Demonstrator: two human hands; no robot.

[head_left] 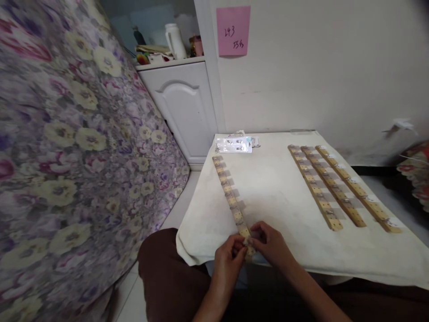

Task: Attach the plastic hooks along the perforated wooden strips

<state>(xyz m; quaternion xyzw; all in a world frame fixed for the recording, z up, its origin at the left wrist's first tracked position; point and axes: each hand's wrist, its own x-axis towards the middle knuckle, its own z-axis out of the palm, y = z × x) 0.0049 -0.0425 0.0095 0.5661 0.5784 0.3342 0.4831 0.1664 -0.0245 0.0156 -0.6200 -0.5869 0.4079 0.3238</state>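
Observation:
A long wooden strip with small clear tabs along it lies on the white cloth, running from the far left toward me. My left hand and my right hand meet at its near end by the cloth's front edge. Both hands pinch at that end, fingers closed on the strip or on a small piece there that I cannot make out.
Three more wooden strips lie side by side on the cloth's right half. A clear blister pack sits at the far left corner. A floral mattress leans at left. A white cabinet and a pink note are behind.

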